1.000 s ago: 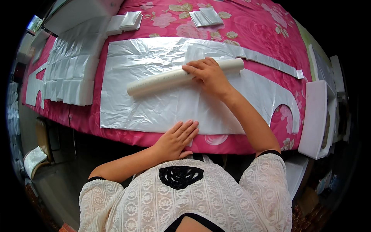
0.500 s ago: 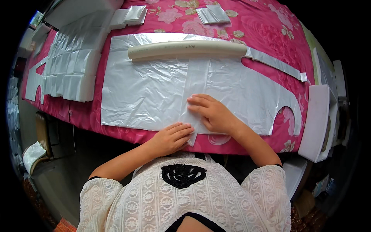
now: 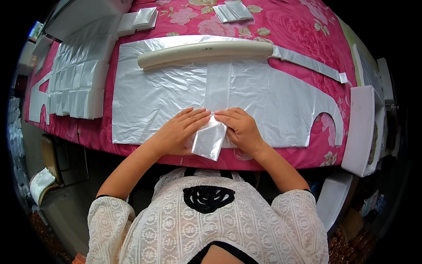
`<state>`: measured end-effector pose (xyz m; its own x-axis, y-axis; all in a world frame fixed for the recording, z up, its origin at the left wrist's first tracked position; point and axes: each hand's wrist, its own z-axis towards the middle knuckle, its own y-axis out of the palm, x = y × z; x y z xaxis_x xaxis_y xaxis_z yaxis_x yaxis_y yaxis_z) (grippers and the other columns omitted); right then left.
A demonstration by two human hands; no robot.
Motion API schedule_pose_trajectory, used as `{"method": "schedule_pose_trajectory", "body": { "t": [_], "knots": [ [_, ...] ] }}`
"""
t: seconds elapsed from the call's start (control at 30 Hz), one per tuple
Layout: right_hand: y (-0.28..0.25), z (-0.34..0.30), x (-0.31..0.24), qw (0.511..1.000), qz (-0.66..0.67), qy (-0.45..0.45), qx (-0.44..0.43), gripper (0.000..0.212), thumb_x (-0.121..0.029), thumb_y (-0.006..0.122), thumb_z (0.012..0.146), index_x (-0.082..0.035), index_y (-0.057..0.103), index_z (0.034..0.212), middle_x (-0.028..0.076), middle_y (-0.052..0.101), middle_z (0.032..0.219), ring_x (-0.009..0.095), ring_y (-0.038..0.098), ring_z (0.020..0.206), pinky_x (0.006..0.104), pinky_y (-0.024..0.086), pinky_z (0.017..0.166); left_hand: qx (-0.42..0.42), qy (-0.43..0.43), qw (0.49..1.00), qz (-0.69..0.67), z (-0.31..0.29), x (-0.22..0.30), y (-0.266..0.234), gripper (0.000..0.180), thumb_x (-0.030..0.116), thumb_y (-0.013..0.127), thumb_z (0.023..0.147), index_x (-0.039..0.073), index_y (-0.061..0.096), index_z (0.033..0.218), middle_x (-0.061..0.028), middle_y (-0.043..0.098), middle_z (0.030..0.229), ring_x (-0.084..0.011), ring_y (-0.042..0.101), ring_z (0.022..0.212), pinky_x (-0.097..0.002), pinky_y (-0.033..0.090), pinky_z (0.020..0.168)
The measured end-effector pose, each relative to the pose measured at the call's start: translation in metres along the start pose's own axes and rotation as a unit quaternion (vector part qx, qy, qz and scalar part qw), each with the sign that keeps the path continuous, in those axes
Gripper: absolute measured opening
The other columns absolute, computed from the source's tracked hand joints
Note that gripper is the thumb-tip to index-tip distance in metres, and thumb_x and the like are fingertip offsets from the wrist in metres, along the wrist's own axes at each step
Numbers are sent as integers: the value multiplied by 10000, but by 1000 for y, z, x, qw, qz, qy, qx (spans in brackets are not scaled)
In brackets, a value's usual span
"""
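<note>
A wide sheet of thin white plastic film [image 3: 145,99] lies spread on a table covered by a pink flowered cloth [image 3: 303,35]. A narrow folded strip of the film [image 3: 217,86] runs from a cream pipe [image 3: 204,49] at the far edge down to me. My left hand [image 3: 178,132] and my right hand [image 3: 239,127] rest side by side on the strip's near end [image 3: 210,141], fingers flat, pressing and holding it where it hangs over the table's front edge.
Stacks of folded white film [image 3: 81,81] lie at the left, with smaller folded packs at the back [image 3: 143,18] [image 3: 233,11]. A long loose tie [image 3: 307,64] trails right. A white foam block [image 3: 360,127] stands at the right; a chair [image 3: 44,176] is at lower left.
The pipe rolled away to the far edge of the film. My right hand left it and came back to the near edge, and both hands now meet on the folded strip.
</note>
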<state>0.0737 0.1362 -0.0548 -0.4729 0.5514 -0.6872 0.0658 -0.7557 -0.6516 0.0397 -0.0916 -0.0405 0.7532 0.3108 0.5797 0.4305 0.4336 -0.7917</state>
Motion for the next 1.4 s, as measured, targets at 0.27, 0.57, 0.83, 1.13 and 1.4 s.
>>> {"method": "schedule_pose_trajectory", "body": {
  "t": [0.27, 0.57, 0.83, 1.13, 1.4],
  "knots": [
    [-14, -2, 6, 997, -69, -32, -7, 288, -18, 652, 672, -71, 648, 955, 46, 652, 902, 212, 594, 796, 322, 499, 702, 60, -19, 996, 60, 15, -4, 12, 491, 149, 639, 697, 23, 537, 1161, -115, 614, 1062, -258, 595, 972, -375, 453, 835],
    [-24, 47, 15, 881, 185, 426, -86, 232, -184, 554, 845, 18, 658, 798, 70, 625, 599, 110, 590, 545, 261, 447, 531, 194, -275, 928, -160, 50, 7, 8, 542, 178, 564, 830, -57, 371, 1278, -228, 465, 1228, -346, 526, 1019, -408, 429, 862],
    [-23, 50, 21, 866, 200, 448, -97, 238, -191, 564, 840, 19, 652, 770, 70, 625, 593, 117, 614, 535, 257, 453, 517, 15, -175, 975, 137, 41, 4, 46, 710, 323, 524, 839, -52, 239, 1370, -219, 187, 1455, -338, 157, 1365, -443, 140, 1100],
    [-17, 39, 26, 969, -241, -60, -5, 473, -168, 693, 718, -21, 550, 1145, 146, 536, 1199, 279, 485, 1144, 373, 385, 963, 33, -141, 973, 178, 52, -2, 30, 671, 195, 589, 702, -72, 379, 1280, -225, 398, 1334, -321, 399, 1237, -398, 313, 1017],
    [-30, 46, 37, 990, -101, -76, -58, 408, 18, 616, 683, -38, 596, 1087, 101, 585, 1158, 278, 532, 1094, 371, 433, 935, 86, -55, 975, 199, 55, -14, 19, 354, 55, 580, 719, -25, 565, 1063, -149, 600, 1117, -246, 591, 1013, -357, 456, 837]
  ]
}}
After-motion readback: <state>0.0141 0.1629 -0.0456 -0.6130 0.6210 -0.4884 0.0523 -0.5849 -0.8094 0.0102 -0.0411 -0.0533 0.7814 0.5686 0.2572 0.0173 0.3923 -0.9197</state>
